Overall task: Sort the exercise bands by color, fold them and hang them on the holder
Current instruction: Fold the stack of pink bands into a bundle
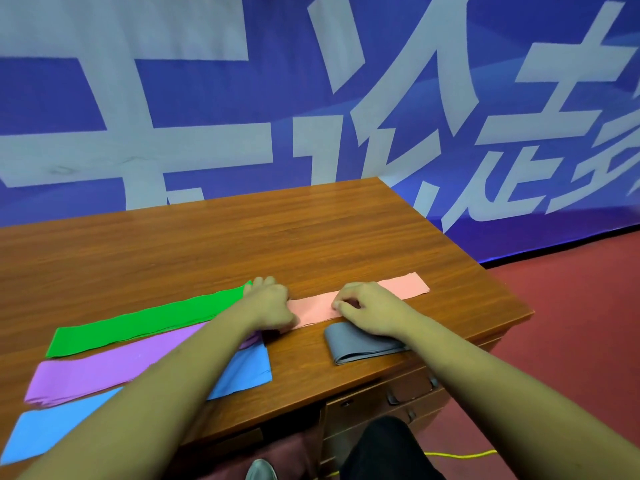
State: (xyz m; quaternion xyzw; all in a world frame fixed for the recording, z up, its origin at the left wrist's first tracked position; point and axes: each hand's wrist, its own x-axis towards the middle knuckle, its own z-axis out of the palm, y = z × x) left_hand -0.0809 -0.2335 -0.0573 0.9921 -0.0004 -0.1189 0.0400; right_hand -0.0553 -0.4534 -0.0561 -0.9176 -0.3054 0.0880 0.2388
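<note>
Pink band (360, 303): a long, flat, pale pink strip. It lies on the worktop (242, 237) near the front edge, and its far end points to 2 o'clock. The surface is smooth and matt, and the end is cut straight.
Left hand (270, 306): at the left end of the pink band, fingers curled. The thumb lies on the near edge of the band, so the hand pinches this end.
Right hand (367, 306): on the middle of the pink band, fingers curled, fingertips pinching the material. The wrist rests over the grey band.
Grey band (360, 346): folded in a thick short packet with several layers showing at its edge. It is at 6 o'clock of the right hand, just beside the pink band.
Green band (149, 323): a bright, flat strip at 9 o'clock of the left hand.
Purple band (114, 368): a flat strip at 8 o'clock, next to the green one and partly under the left arm.
Blue band (52, 431): a light blue strip at 7 o'clock, nearest to the person, also crossed by the left arm.
Worktop: brown wood grain, with drawers (398, 400) under the front.
Behind: a blue banner (207, 98) with big white characters.
Floor (571, 323): red.
</note>
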